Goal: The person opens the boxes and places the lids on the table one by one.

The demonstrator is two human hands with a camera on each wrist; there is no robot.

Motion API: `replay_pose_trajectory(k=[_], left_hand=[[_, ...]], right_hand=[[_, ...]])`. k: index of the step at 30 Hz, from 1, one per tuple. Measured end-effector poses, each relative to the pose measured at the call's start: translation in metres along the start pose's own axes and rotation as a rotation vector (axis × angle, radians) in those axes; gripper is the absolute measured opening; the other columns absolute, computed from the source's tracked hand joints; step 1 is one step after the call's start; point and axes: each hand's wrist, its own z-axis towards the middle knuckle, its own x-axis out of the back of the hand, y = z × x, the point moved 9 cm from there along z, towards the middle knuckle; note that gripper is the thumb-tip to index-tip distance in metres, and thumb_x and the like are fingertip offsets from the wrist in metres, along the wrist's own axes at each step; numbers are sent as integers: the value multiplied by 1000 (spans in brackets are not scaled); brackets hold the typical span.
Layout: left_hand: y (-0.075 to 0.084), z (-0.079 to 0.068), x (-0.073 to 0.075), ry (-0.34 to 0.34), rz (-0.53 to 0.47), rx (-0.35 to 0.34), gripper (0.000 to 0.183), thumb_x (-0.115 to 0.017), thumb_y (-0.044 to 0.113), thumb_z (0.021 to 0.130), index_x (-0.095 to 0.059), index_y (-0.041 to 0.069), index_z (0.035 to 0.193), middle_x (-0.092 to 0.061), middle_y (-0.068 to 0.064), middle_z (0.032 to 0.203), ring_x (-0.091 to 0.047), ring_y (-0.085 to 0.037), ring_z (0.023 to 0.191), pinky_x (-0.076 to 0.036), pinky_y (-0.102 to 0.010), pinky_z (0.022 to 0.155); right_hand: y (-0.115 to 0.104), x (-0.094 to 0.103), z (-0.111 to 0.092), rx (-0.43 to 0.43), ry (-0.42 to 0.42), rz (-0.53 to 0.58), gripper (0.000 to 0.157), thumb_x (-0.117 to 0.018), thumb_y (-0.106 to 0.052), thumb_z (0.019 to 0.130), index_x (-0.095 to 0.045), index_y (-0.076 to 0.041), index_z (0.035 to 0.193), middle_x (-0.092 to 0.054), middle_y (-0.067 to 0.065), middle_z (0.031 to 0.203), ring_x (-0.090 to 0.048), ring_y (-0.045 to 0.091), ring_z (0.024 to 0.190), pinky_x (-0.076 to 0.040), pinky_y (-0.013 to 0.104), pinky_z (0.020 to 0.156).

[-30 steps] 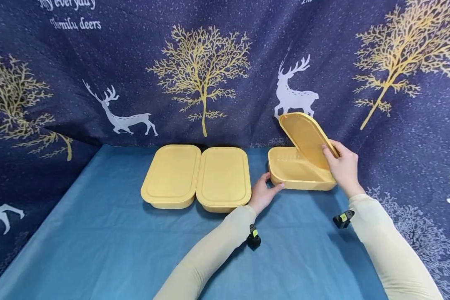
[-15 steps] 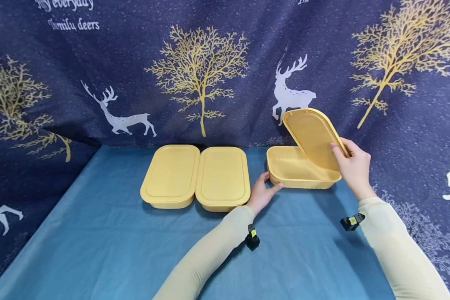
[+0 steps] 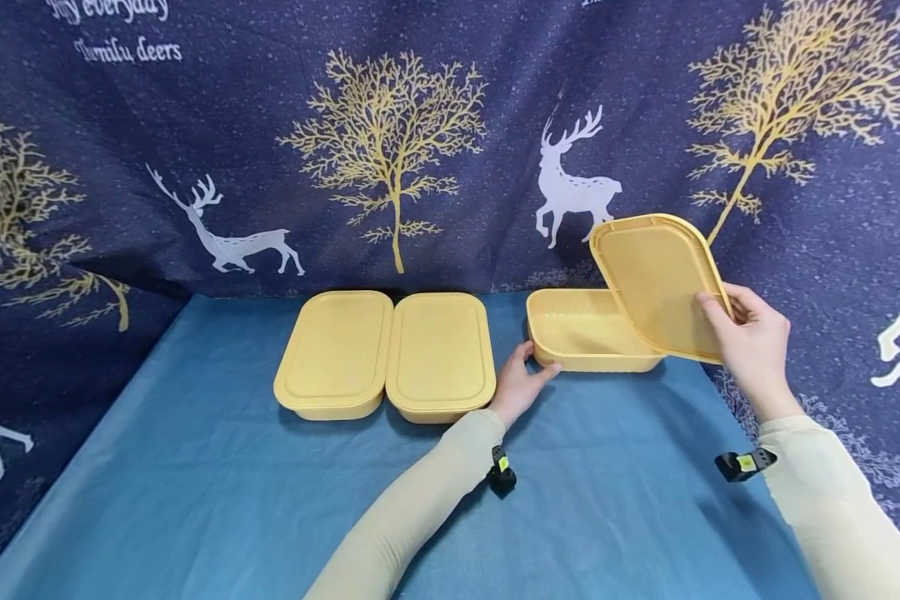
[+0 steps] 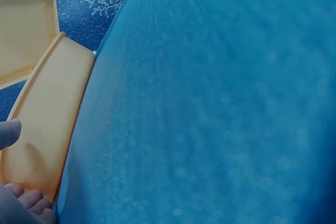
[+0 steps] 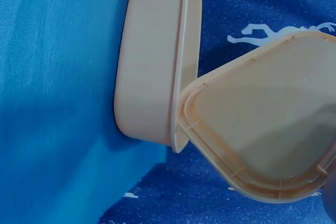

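An uncovered yellow plastic food container [image 3: 598, 363] stands at the back right of the table, its inside bare where it shows. My left hand [image 3: 521, 387] holds its near left corner; in the left wrist view the thumb [image 4: 9, 132] touches one wall and the fingers [image 4: 32, 201] bend at the corner. My right hand [image 3: 757, 346] grips the matching yellow lid [image 3: 648, 279] by its right edge, thumb on the ribbed underside. Tilted upright, the lid hides the container's right end. In the right wrist view the lid's corner [image 5: 197, 106] overlaps the container's rim; I cannot tell if they touch.
Two lidded yellow containers, one on the left [image 3: 335, 350] and one on the right [image 3: 441, 350], stand side by side left of my left hand. A blue cloth [image 3: 217, 483] covers the table. Behind it hangs a dark blue curtain [image 3: 450, 225] with printed deer and trees.
My right hand has moved right with the lid, which has swung further off the container and shows more of its underside. My left hand has kept its place at the corner.
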Motion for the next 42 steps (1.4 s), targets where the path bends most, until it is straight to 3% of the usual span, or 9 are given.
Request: replay_pose_trajectory(k=[12, 23, 33, 42], left_hand=[[-1, -1, 0, 6, -8, 1, 69, -69, 41, 82, -42, 12, 139, -49, 0, 133, -42, -12, 123, -34, -31, 100], [0, 0, 0, -2, -8, -11, 69, -69, 42, 83, -42, 11, 138, -48, -1, 134, -41, -12, 124, -34, -31, 100], [3, 0, 1, -4, -6, -30, 67, -68, 42, 83, -43, 11, 137, -49, -2, 134, -42, -14, 124, -34, -31, 100], [4, -1, 1, -5, -4, -31, 67, -66, 44, 84, -42, 11, 138, -48, -3, 134, -41, -13, 124, -33, -30, 100]], right_hand=[[3, 15, -5, -78, 17, 88, 31, -72, -25, 83, -69, -9, 110, -66, -18, 79, -63, 0, 65, -48, 12, 53], [6, 22, -12, -141, -15, 183, 31, -70, -16, 85, -66, -4, 113, -67, -17, 80, -64, 2, 63, -50, 17, 54], [36, 2, -25, -315, -204, 349, 18, -71, -18, 84, -67, -12, 100, -70, -7, 75, -64, 10, 57, -51, 27, 47], [56, -14, -46, -427, -336, 392, 11, -71, -22, 84, -69, -15, 93, -68, -6, 75, -63, 10, 62, -53, 29, 50]])
